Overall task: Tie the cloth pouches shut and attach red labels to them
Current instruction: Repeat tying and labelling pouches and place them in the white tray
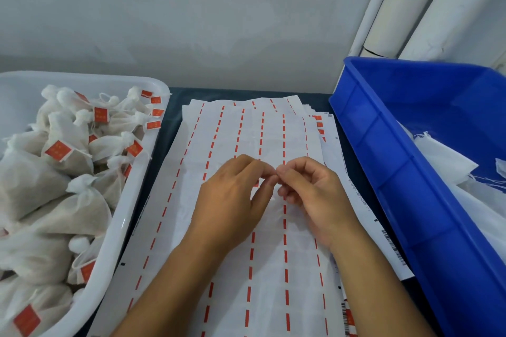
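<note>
While both hands meet over the label sheets (246,145) on the counter (172,107), the left hand (230,194) and right hand (315,191) pinch fingertips together around a small red label (256,183). Tied, labelled pouches (63,161) fill the white tub (120,227); untied ones (443,164) lie in the blue bin (383,150).

White tray (115,238): smooth plastic, glossy rim with light glints. Tied pouches (74,210) in it: thin white nonwoven-looking cloth, matt, slightly see-through, wrinkled, grainy brownish fill showing through. Red labels (56,150) on them: paper, flat matt red. Backing sheets (246,254) mid-tabletop: white paper, faint sheen, creased, red dashed strips left on it. Blue bin (397,172): hard moulded plastic, smooth, semi-gloss. Empty pouches (443,161) inside it: same thin white cloth, limp, matt. Tabletop (169,107): dark, matt, material unclear. Pale tubes (410,8) behind: matt, cardboard-like. Wall: matt grey.
</note>
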Tool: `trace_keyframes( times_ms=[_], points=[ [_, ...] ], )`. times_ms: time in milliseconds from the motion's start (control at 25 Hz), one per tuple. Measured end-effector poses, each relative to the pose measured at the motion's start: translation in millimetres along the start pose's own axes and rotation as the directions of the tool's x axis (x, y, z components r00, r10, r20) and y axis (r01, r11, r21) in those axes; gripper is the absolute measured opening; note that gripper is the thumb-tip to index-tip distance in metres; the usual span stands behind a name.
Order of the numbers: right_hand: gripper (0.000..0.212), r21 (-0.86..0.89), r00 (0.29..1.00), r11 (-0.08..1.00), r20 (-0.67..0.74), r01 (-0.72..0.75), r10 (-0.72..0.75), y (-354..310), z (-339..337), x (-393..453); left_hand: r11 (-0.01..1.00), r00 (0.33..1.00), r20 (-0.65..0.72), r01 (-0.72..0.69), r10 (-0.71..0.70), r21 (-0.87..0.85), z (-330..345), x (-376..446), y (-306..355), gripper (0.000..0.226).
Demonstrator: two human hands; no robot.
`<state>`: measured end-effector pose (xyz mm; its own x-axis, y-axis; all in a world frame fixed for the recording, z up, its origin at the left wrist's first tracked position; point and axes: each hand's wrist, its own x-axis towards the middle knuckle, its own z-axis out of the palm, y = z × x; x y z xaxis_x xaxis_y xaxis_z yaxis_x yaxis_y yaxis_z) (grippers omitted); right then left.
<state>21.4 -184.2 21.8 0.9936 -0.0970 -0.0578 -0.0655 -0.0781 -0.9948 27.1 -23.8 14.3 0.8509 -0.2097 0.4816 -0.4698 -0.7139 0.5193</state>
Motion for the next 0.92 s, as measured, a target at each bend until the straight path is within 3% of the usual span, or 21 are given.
trace_keyframes(
  times_ms=[120,200,360,680,920],
  points=[
    [0.006,0.1,0.998,0.993,-0.02,-0.058,0.061,-1,-1,0,0.995,0.997,0.029,0.074,-0.073,-0.059,-10,3,4,0.025],
    [0.015,0.122,0.995,0.989,-0.045,-0.081,0.087,-1,-1,1,0.983,0.986,-0.014,0.166,-0.167,-0.074,-18,6,0,0.027],
    [0.025,0.095,0.994,0.992,-0.066,-0.08,0.087,-1,-1,4,0.906,0.892,-0.17,0.398,-0.419,-0.145,-31,8,-19,0.018],
    [0.01,0.128,0.992,0.99,-0.109,-0.055,0.069,3,0,5,0.869,0.865,0.075,0.494,-0.496,0.036,-29,-12,-52,0.037],
    [0.005,0.13,0.994,0.991,-0.098,-0.037,0.05,4,3,3,0.912,0.893,0.186,0.408,-0.409,0.048,-30,-17,-42,0.041]
  ],
)
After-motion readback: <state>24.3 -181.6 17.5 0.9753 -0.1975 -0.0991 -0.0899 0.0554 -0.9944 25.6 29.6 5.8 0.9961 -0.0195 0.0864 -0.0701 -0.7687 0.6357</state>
